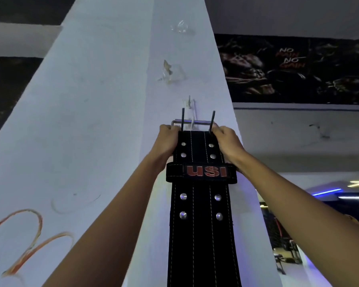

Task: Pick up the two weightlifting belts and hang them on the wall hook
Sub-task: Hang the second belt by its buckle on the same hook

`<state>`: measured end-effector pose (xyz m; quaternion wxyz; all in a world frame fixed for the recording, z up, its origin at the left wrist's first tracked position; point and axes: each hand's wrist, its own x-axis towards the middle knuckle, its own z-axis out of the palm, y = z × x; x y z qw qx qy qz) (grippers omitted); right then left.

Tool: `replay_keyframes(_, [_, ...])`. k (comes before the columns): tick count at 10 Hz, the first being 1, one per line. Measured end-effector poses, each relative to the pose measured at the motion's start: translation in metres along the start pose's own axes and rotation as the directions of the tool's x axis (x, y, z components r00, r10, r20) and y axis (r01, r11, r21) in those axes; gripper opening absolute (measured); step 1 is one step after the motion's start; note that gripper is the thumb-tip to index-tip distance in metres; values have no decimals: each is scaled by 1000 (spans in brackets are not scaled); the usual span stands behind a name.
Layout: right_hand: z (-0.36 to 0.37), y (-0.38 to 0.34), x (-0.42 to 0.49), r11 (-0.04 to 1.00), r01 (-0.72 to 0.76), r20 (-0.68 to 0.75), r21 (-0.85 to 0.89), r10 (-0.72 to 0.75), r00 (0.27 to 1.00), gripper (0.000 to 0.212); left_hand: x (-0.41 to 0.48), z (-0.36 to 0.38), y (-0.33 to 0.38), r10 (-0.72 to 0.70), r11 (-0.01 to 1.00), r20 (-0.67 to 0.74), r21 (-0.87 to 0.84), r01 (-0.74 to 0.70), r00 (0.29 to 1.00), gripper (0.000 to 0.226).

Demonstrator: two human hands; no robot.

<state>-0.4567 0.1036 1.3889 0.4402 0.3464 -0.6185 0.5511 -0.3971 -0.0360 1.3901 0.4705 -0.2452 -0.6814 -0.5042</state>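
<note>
One black weightlifting belt (201, 224) is held upright against the white pillar (91, 121), its buckle end raised. The left hand (167, 141) is clenched on the belt's left upper edge; the right hand (228, 140) is clenched on the right upper edge. The silver buckle bar (195, 122) sits at the white wall hook (190, 112), two dark prongs (182, 120) pointing upward. A loop (201, 171) reads "USI". Whether the bar rests on the hook cannot be determined
</note>
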Motion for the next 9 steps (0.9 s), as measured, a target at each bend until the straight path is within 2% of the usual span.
replay_keyframes(1, [-10, 0, -17, 946, -61, 175, 319, 4, 985, 21, -19, -14, -6, 22, 992, 75, -128, -12, 997, 19])
replay_keyframes(2, [-13, -9, -16, 952, -76, 129, 295, 40, 991, 26, -8, -14, -5, -8, 998, -93, -70, 2, 996, 32])
replay_keyframes(3, [-5, -21, 2, 968, -198, -69, 156, 210, 975, 37, 8, -9, 8, -128, 991, -144, -56, 121, 981, 21])
replay_keyframes(4, [-2, -23, 11, 965, -253, -106, 73, 260, 960, 39, 12, -7, 15, -216, 976, -114, -54, 211, 970, 16])
replay_keyframes(5, [-7, -24, 8, 977, -211, -23, 26, 212, 977, 36, 12, -5, 9, -188, 982, -153, 4, 191, 970, 24])
replay_keyframes(6, [-15, -27, -18, 972, -199, 144, 123, 180, 973, 42, 1, -3, 2, -60, 985, -187, 151, 89, 980, 31])
replay_keyframes(7, [-19, -13, -60, 950, -173, 173, 260, 130, 976, 52, -39, 1, -2, 10, 991, -184, 134, 15, 983, 37])
replay_keyframes(8, [-14, -6, -117, 920, -159, 81, 359, 139, 987, 48, -94, 6, -10, 55, 998, -217, 28, -50, 975, 40])
replay_keyframes(9, [-8, 15, -182, 919, -191, 36, 345, 191, 981, 47, -162, 12, -40, -37, 999, -232, -44, 27, 972, 38])
